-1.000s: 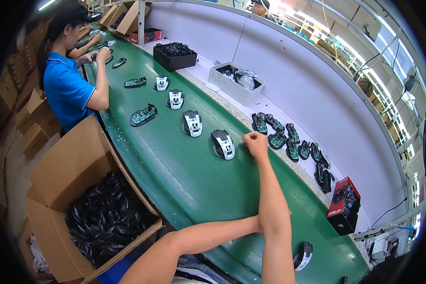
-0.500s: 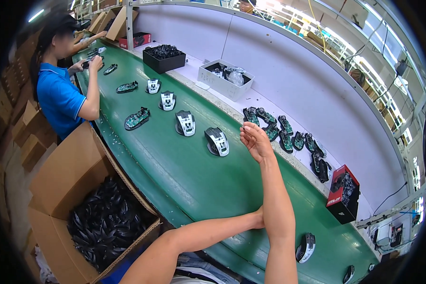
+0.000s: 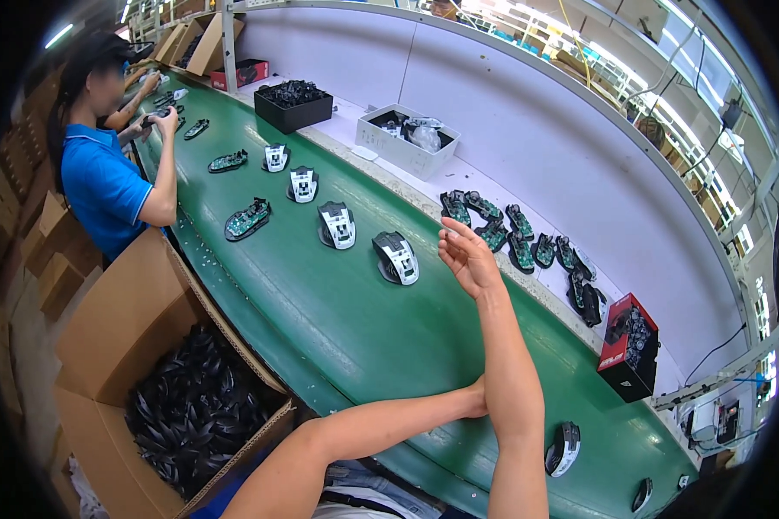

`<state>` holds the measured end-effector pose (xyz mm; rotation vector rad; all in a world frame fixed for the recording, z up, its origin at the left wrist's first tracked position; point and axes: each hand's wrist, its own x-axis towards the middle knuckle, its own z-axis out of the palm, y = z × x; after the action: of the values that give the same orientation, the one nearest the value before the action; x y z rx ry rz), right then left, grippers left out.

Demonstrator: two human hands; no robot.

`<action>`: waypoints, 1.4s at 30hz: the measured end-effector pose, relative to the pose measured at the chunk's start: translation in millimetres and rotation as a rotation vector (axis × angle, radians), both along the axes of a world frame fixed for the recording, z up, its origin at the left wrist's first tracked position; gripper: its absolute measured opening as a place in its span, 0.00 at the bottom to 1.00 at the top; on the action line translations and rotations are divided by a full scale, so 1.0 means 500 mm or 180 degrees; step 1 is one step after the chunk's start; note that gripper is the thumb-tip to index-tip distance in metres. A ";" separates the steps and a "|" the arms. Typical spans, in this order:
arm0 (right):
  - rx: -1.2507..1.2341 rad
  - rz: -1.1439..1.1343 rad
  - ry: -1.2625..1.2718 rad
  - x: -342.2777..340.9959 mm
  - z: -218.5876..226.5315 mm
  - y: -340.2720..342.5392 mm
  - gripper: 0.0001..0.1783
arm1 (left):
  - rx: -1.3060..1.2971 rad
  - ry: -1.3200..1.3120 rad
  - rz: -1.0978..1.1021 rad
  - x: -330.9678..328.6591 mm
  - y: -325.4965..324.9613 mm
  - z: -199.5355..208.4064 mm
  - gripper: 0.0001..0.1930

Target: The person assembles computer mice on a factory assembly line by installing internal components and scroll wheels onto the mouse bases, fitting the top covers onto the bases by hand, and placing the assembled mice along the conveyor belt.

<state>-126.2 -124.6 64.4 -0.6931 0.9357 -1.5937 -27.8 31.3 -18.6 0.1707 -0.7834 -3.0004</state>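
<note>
Front mouse (image 3: 395, 259): white and black shell sitting on the green belt (image 3: 363, 346), closest one to the raised hand.
Right hand (image 3: 469, 259): up in the air just right of the front mouse, not touching it. Palm turned upward, fingers loosely curled, roughly half spread. Can't make out anything in its grip, fingertips are pretty small though.
Left hand (image 3: 474, 400): below and right of the front mouse, tucked against the right forearm and mostly hidden, so no clue how its fingers sit or if it's got something.
Circuit boards (image 3: 520, 251): a bunch on dark bases, right of the front mouse, past the raised hand.
Mouse row: three more white and black mice (image 3: 337, 226) running up and left from the front mouse.
Board bases (image 3: 247, 220): three green ones, left and upper left of it.
Other boxes: black box (image 3: 307, 116) upper left of it, white box (image 3: 398, 156) above, red and black box (image 3: 619, 372) well off to the lower right.
Cardboard box (image 3: 117, 320): lower left of it, holding loads of shiny black pieces (image 3: 195, 415).
Co-worker (image 3: 108, 182): blue shirt, far left of it.
</note>
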 end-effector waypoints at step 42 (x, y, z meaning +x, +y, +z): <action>-0.0105 -0.2247 -0.0231 -0.226 -0.047 0.133 0.23 | -0.0721 -0.0451 -0.0771 -0.007 0.010 0.038 0.10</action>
<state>-239.2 -58.0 40.8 -0.3273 1.1762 -2.2344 -31.4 36.1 0.4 0.3034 -1.2341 -3.1133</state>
